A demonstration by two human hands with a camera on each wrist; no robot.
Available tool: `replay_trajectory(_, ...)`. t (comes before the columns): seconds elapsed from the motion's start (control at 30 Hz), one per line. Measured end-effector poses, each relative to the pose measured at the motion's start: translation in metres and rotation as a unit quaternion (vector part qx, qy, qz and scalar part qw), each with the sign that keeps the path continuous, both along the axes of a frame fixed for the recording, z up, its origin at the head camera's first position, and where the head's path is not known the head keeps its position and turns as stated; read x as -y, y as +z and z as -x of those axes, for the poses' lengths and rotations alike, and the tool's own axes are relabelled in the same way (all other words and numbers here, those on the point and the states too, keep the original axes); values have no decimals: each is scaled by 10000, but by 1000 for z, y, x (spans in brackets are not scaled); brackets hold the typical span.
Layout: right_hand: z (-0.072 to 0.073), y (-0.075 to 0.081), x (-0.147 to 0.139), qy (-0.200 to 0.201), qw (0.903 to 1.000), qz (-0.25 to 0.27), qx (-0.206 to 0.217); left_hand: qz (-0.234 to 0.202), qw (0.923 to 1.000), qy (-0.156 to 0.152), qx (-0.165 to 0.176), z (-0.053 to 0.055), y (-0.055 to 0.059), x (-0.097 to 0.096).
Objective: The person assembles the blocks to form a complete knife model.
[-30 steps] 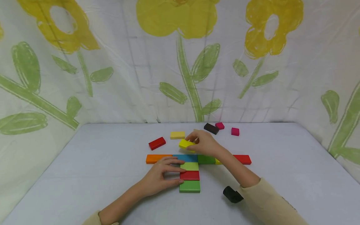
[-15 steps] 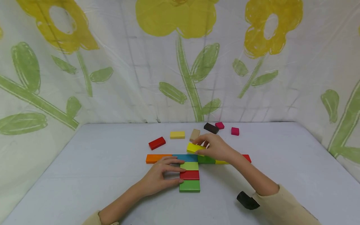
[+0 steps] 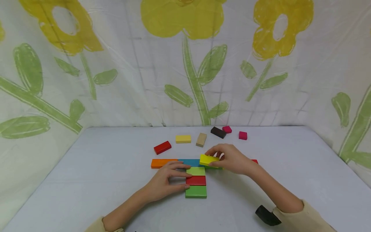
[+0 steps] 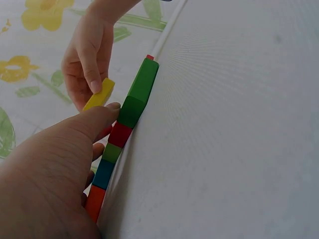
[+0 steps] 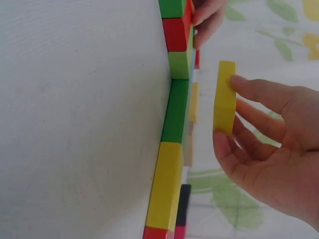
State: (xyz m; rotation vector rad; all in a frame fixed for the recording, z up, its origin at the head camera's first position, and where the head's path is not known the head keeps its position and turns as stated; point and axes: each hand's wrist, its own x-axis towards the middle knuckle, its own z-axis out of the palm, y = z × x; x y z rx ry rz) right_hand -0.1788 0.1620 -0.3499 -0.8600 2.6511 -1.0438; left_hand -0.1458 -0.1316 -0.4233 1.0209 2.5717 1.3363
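My right hand [image 3: 232, 159] pinches a yellow block [image 3: 207, 159] between thumb and fingers. It is held in the air above the dark green block [image 5: 175, 110] in a row of flat blocks. That row also has an orange block [image 3: 161, 163], a blue block [image 3: 188, 162], another yellow block [image 5: 164, 186] and a red end, partly hidden by my right arm. From the blue block a column runs toward me: light green block [image 3: 197, 171], red block [image 3: 198, 180], green block [image 3: 196, 191]. My left hand [image 3: 162, 182] rests along the column's left side, fingers extended, fingertips touching it.
Behind the row lie a loose red block [image 3: 162, 147], a pale yellow block [image 3: 183, 139], a beige block [image 3: 201, 140], a black block [image 3: 218, 132] and two magenta cubes, one cube [image 3: 242, 135] farther right. A black device [image 3: 268, 216] sits at my right sleeve.
My right hand has carried the yellow block rightward and toward me, from behind the row to above it. The beige block has come into sight. My left hand stays put.
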Motion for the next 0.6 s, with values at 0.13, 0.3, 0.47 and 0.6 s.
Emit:
replay_trajectory(0.13, -4, -2, -5, 107, 9999, 78, -26, -18, 10000, 3, -7, 0, 0, 0)
replay_trajectory(0.3, -7, -6, -10, 254, 9995, 157, 63, -40, 10000, -20, 7, 0, 0, 0)
replay_trajectory(0.47, -9, -11, -14, 264, 9995, 132, 114, -33, 10000, -20, 29, 0, -1, 0)
replay_trajectory(0.6, -9, -13, -15, 260, 9996, 88, 65, -35, 10000, -19, 16, 0, -1, 0)
